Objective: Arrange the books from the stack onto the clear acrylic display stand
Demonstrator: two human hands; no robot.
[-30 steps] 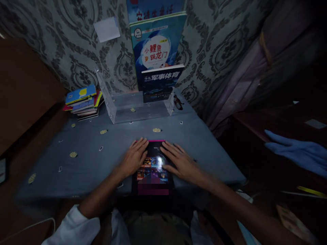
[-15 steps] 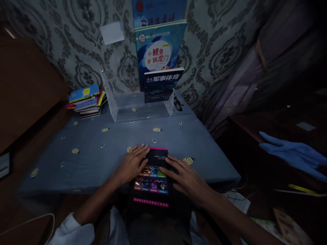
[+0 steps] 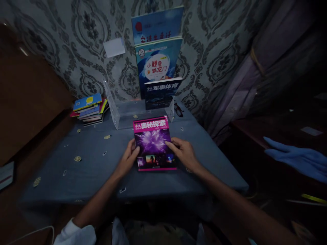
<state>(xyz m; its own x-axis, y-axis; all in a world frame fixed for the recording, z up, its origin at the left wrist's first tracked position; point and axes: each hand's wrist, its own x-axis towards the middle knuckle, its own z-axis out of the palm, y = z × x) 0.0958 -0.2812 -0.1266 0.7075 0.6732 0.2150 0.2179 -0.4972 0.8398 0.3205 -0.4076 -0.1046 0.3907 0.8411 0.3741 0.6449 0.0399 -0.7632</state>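
Note:
A magazine-like book [image 3: 152,141] with a pink border and a purple burst on its cover is held up over the table, cover facing me. My left hand [image 3: 129,157] grips its left edge, thumb on the front. On the right edge, my right hand [image 3: 184,153] holds it the same way. Just behind it stands a clear acrylic rack [image 3: 112,109], where a dark book [image 3: 162,95], a teal book [image 3: 158,64] and a blue book [image 3: 158,25] lean in a row at the right side.
Several stacked books [image 3: 89,107] lie at the table's back left. Dark glasses [image 3: 178,110] rest beside the rack's right end. A blue glove [image 3: 296,158] is on the dark surface at right. A blue patterned cloth [image 3: 92,177] covers the table.
The book has gone from lying low at the table's front edge, back side showing, to being held farther forward with its purple front showing. Both hands have moved from resting flat to gripping its sides.

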